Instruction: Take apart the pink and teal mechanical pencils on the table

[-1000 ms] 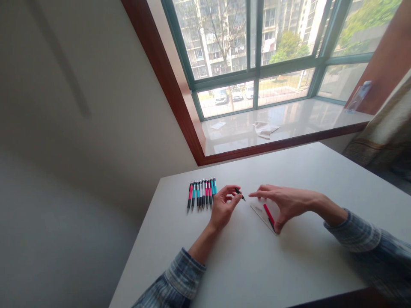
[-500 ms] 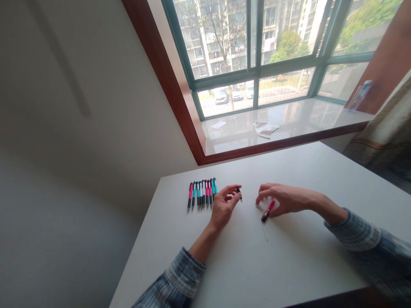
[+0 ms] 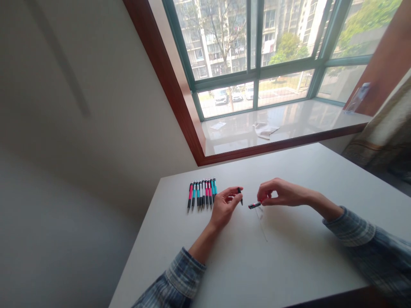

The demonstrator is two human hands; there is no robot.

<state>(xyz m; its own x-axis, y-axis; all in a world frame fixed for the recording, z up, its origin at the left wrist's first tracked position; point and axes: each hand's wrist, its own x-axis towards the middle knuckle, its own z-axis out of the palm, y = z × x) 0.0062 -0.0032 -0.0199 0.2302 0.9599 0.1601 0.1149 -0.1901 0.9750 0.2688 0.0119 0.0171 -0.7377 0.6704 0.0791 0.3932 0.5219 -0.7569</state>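
My left hand point(image 3: 223, 208) pinches a short black pen tip section point(image 3: 240, 196) between thumb and fingertips. To the right, my right hand point(image 3: 278, 192) is closed on a red pen barrel point(image 3: 254, 205), whose black end points left, just above the table. Beneath it lies a thin pen refill point(image 3: 262, 227), slanting toward me. Beside the refill are small pale, blurred marks that I cannot make out. Left of my left hand, several click pens point(image 3: 202, 194) in red, teal, white and black lie side by side in a row.
The white table point(image 3: 244, 265) meets the wall below a wood-framed window. On the windowsill are a crumpled cloth point(image 3: 265, 130), a paper point(image 3: 218, 125) and a clear bottle point(image 3: 358, 98). A curtain point(image 3: 382, 124) hangs at the right.
My right hand has closed round the red barrel and lifted it a little, turning its black end to the left. My left hand has barely moved, and the refill stays on the table.
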